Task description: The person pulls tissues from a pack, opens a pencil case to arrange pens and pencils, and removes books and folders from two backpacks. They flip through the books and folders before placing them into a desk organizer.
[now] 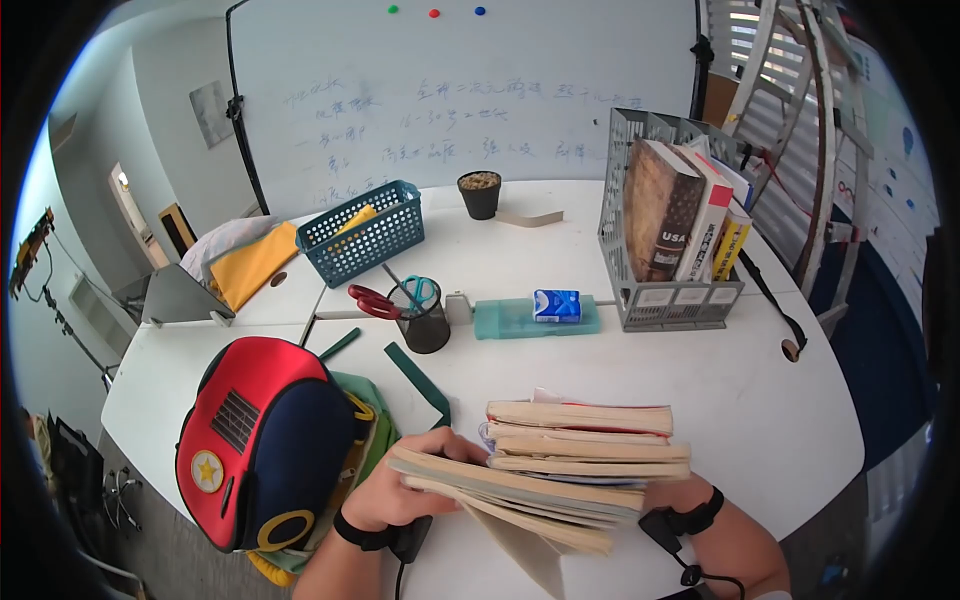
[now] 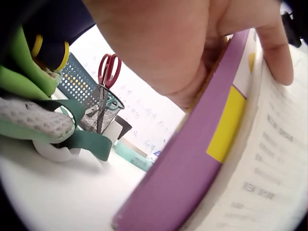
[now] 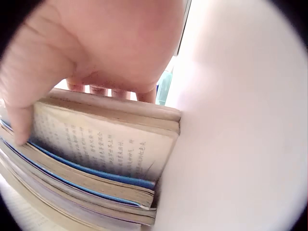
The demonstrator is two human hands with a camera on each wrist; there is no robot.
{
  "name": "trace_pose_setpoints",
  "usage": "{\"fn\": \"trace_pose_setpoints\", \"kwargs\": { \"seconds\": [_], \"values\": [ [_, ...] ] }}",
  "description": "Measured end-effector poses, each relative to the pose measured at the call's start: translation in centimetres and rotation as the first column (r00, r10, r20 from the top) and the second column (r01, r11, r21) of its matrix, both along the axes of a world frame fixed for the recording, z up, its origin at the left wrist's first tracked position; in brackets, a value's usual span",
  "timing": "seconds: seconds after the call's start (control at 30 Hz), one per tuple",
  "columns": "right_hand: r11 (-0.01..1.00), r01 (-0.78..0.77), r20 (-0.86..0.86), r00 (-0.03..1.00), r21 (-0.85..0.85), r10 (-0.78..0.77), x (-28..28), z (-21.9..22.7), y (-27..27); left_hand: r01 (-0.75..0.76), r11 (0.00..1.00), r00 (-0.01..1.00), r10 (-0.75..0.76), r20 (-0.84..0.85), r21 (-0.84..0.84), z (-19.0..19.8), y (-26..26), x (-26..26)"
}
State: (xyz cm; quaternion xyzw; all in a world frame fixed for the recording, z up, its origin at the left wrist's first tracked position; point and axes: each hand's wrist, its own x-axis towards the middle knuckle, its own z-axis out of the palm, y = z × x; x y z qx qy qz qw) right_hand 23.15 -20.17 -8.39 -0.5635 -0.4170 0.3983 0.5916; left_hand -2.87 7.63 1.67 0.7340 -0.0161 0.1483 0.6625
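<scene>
A thick stack of books [image 1: 580,466] stands at the table's near edge in the head view, page edges upward, the nearer ones fanned and leaning. My left hand [image 1: 420,482] grips its left end, a finger reaching over the pages. A purple-and-yellow cover [image 2: 192,154] lies against that hand [image 2: 163,43] in the left wrist view. My right hand [image 1: 678,492] holds the right end, partly hidden behind the books. In the right wrist view, this hand [image 3: 106,48] has its thumb between books [image 3: 96,130] and its other fingers on the far side.
A red and navy backpack [image 1: 270,440] lies left of the books. Behind them are a mesh cup [image 1: 425,325] with scissors, a teal case [image 1: 505,320] bearing a blue packet [image 1: 557,306], a teal basket [image 1: 365,240], a plant pot [image 1: 480,198] and a grey rack [image 1: 670,305] holding books.
</scene>
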Motion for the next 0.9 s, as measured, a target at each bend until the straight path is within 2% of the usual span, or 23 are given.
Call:
{"fn": "trace_pose_setpoints", "kwargs": {
  "seconds": [0.03,0.07,0.1,0.17,0.2,0.23,0.3,0.33,0.4,0.43,0.53,0.6,0.63,0.7,0.73,0.77,0.8,0.83,0.87,0.9],
  "values": [
    [1.000,0.018,0.035,0.999,0.000,-0.018,-0.2,0.8,-0.1,-0.017,0.989,1.000,0.017,-0.001,-0.146,-0.3,0.1,-0.3],
    [0.995,0.095,0.329,0.941,-0.030,-0.080,-0.4,1.7,-0.4,-0.058,0.980,0.998,0.061,0.011,-0.192,-1.4,0.7,-0.7],
    [0.995,0.095,0.328,0.941,-0.031,-0.080,-0.8,2.7,-0.3,-0.084,0.945,0.990,0.115,0.083,-0.316,-1.9,0.8,-0.9],
    [0.959,0.236,0.048,0.968,0.154,-0.246,-1.3,4.1,-0.1,-0.255,0.938,0.954,0.284,0.096,-0.235,-1.0,1.3,-0.7],
    [0.938,0.303,-0.011,0.952,0.170,-0.306,-0.8,4.4,-0.5,-0.289,0.932,0.936,0.323,0.140,-0.217,-1.5,2.2,-0.5],
    [0.936,0.309,-0.014,0.950,0.169,-0.311,0.7,5.0,-1.5,-0.374,0.886,0.888,0.427,0.171,-0.273,-1.8,2.2,-0.3],
    [0.994,0.069,0.062,0.995,0.089,-0.074,4.1,7.1,-3.7,-0.429,0.862,0.850,0.487,0.200,-0.272,-1.7,2.5,0.4],
    [0.993,0.075,0.061,0.995,0.094,-0.081,4.2,8.2,-4.0,-0.423,0.866,0.853,0.480,0.203,-0.266,-1.7,2.2,0.7],
    [0.999,0.035,0.061,0.997,0.018,-0.036,4.1,9.6,-5.0,-0.602,0.787,0.762,0.617,0.198,-0.136,-1.9,1.2,1.4],
    [0.999,0.042,0.057,0.997,0.019,-0.043,3.9,9.5,-5.3,-0.597,0.791,0.767,0.612,0.195,-0.134,-2.0,1.2,1.7],
    [0.997,-0.060,0.110,0.992,-0.044,0.065,2.7,9.3,-5.0,-0.599,0.776,0.742,0.631,0.226,-0.198,-2.5,0.5,2.1],
    [0.989,-0.150,0.239,0.961,0.016,0.142,1.1,9.2,-3.7,-0.594,0.788,0.756,0.615,0.224,-0.158,-2.3,-1.8,2.6],
    [0.987,-0.159,0.242,0.958,0.012,0.151,-0.2,9.1,-2.7,-0.557,0.818,0.787,0.575,0.223,-0.144,-2.6,-2.6,2.6],
    [0.997,0.034,0.067,0.997,0.075,-0.039,-2.8,8.5,-1.3,-0.328,0.923,0.893,0.373,0.254,-0.202,-3.3,-3.6,2.3],
    [0.991,0.054,0.093,0.994,0.124,-0.065,-2.7,7.4,-1.2,-0.326,0.923,0.892,0.372,0.255,-0.206,-3.5,-3.9,2.2],
    [0.991,0.055,0.097,0.993,0.122,-0.067,-3.1,7.0,-1.2,-0.218,0.944,0.927,0.281,0.251,-0.249,-3.4,-4.2,2.1],
    [0.965,0.153,0.082,0.981,0.212,-0.173,-3.7,6.8,-0.8,-0.110,0.951,0.950,0.187,0.251,-0.290,-3.4,-4.4,2.2],
    [0.922,0.246,0.055,0.960,0.299,-0.274,-4.2,6.7,-0.2,-0.112,0.950,0.949,0.190,0.253,-0.291,-3.6,-4.4,2.4],
    [0.923,0.244,0.052,0.961,0.296,-0.271,-4.7,6.8,0.7,-0.102,0.944,0.953,0.184,0.243,-0.312,-3.9,-4.5,2.4],
    [0.867,0.320,-0.041,0.943,0.383,-0.330,-5.0,7.1,1.8,-0.092,0.938,0.957,0.176,0.231,-0.334,-4.1,-4.6,2.4]
  ]
}}
